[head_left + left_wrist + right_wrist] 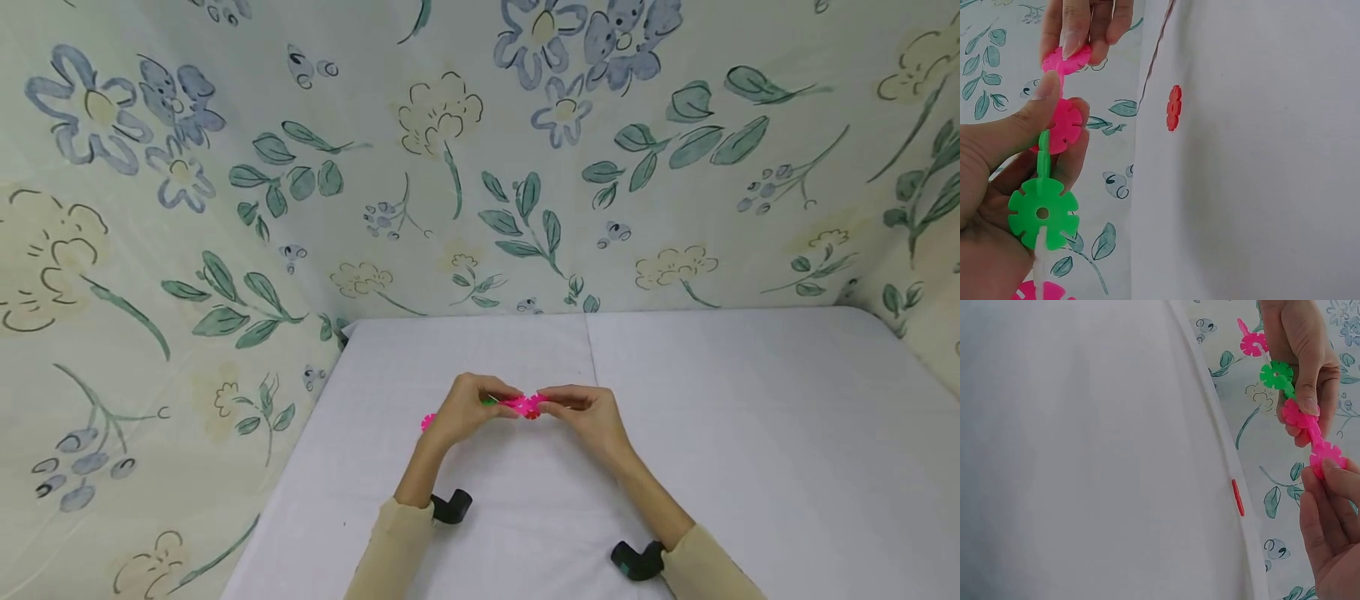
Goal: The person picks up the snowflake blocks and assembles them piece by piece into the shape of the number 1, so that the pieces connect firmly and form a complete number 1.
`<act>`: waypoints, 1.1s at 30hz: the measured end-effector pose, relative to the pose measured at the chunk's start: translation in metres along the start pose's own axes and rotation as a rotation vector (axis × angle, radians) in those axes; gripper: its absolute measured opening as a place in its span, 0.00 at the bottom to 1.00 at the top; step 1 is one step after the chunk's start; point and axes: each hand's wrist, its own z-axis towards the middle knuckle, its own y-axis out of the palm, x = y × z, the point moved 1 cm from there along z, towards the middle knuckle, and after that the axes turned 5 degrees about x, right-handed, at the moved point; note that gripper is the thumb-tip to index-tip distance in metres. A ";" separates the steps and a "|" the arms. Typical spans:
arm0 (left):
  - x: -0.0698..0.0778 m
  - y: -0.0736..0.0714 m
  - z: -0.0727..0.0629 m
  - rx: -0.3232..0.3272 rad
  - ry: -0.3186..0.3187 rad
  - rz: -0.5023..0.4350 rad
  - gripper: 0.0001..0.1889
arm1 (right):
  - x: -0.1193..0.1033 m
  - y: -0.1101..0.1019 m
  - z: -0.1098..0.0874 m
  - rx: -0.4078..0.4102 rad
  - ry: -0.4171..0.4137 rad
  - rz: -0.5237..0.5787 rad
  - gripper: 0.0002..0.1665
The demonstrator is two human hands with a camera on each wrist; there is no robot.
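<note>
Notched plastic snowflake discs are slotted into a chain. My left hand (467, 410) pinches a pink disc (1065, 128) of that chain between thumb and fingers. Behind it, along my palm in the left wrist view, trail a green disc (1041, 209) and a white piece (1039, 262), with more pink at the lower edge. At the chain's other end, my right hand (592, 417) pinches a pink disc (1327, 456) by thumb and fingertips. The two hands are close together above the white table, the chain stretched between them. Parts of the discs are hidden behind fingers.
A single red disc (1174, 108) lies on the white table cover (750, 433), just by the hands. Flower-printed cloth (525, 167) hangs behind and to the left of the table. Dark wrist-worn devices (637, 561) stick out beside both sleeves.
</note>
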 end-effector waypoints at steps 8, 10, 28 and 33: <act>0.001 0.002 0.000 -0.005 0.006 -0.028 0.13 | -0.001 0.001 0.001 -0.033 -0.042 0.055 0.11; 0.001 0.004 -0.001 -0.013 0.008 -0.026 0.12 | -0.001 0.002 0.001 -0.041 -0.057 0.057 0.11; -0.006 0.001 -0.004 -0.065 -0.009 -0.058 0.13 | -0.002 -0.004 -0.001 -0.128 -0.046 0.059 0.13; -0.004 0.000 -0.004 -0.082 0.005 -0.074 0.14 | 0.000 -0.003 -0.001 -0.119 -0.034 0.062 0.14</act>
